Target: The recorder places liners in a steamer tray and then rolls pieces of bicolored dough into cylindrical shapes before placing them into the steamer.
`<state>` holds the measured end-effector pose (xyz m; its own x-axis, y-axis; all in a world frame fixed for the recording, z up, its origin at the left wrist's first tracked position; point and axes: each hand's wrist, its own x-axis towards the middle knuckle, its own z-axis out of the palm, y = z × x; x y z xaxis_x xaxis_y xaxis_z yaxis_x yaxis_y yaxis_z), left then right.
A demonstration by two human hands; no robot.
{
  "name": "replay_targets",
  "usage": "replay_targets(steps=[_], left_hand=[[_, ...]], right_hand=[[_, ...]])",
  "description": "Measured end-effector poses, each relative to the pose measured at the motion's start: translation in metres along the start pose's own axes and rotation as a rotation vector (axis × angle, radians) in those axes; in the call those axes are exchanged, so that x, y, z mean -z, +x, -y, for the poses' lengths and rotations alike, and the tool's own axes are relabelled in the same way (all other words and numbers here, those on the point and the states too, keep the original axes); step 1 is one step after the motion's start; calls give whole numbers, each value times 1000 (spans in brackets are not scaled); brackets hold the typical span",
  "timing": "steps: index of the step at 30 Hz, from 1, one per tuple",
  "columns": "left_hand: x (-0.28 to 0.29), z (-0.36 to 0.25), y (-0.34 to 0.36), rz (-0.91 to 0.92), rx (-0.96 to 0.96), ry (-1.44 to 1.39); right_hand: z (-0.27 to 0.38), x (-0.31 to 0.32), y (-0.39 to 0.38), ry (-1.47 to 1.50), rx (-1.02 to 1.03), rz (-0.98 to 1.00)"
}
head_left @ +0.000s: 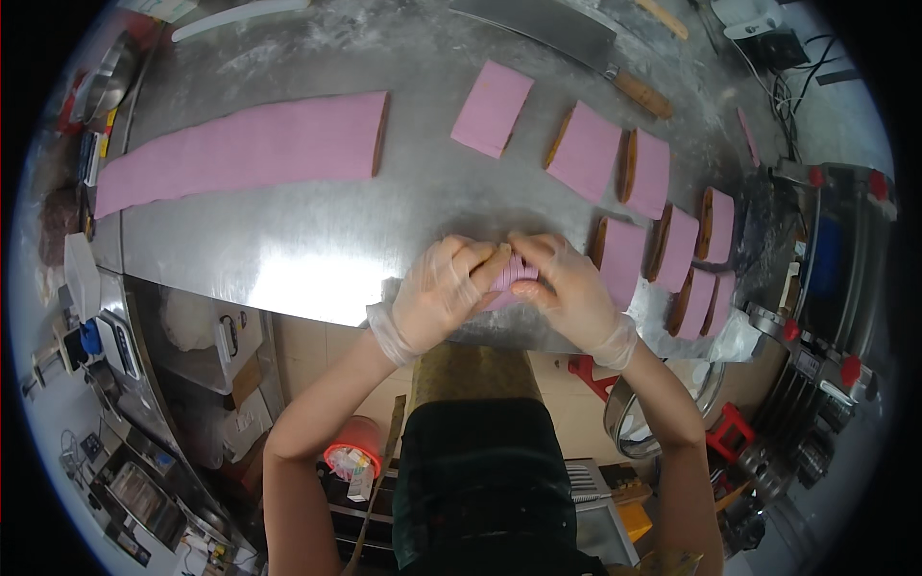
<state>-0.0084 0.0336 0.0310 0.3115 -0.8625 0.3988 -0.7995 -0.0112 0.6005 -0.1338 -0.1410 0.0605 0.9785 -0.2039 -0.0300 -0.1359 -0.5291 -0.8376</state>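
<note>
My left hand [437,288] and my right hand [574,293], both in clear plastic gloves, meet near the front edge of the steel table. Between them they grip a small piece of pink dough [514,274] with fine parallel lines across it. Fingers curl over its sides and hide part of it. Just right of my right hand stands a folded pink dough piece [619,259] with a brown layer along its edge. Several similar pieces [583,151] are spread to the right and beyond. A long pink dough slab [259,144] lies at the left.
A broad-bladed cleaver [547,34] with a wooden handle lies at the far side of the steel table [288,230]. A white stick [240,19] rests at the far left. Machinery with red knobs [826,288] stands on the right. Below the table is a red bucket [355,437].
</note>
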Motion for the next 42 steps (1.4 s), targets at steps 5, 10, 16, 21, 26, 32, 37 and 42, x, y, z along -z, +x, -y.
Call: replay_targets(steps=[5, 10, 16, 21, 26, 32, 37, 42], left_hand=[[2, -17, 2, 17, 235, -111], [0, -11, -9, 106, 97, -44], [0, -21, -11, 55, 82, -57], [-3, -28, -18, 88, 173, -190], [-3, -27, -27, 84, 16, -137], [-7, -37, -33, 58, 233, -345], [-17, -31, -36, 50, 160, -223], [-25, -31, -37, 65, 148, -196]], right_hand=[[-3, -3, -12, -122, 99, 41], [3, -9, -14, 15, 87, -8], [-3, -11, -24, -66, 75, 62], [-5, -19, -36, -178, 248, -19], [-2, -14, -43, 136, -39, 126], [-8, -25, -53, -62, 160, 70], [-18, -34, -52, -131, 207, 27], [-24, -37, -58, -46, 247, -17]])
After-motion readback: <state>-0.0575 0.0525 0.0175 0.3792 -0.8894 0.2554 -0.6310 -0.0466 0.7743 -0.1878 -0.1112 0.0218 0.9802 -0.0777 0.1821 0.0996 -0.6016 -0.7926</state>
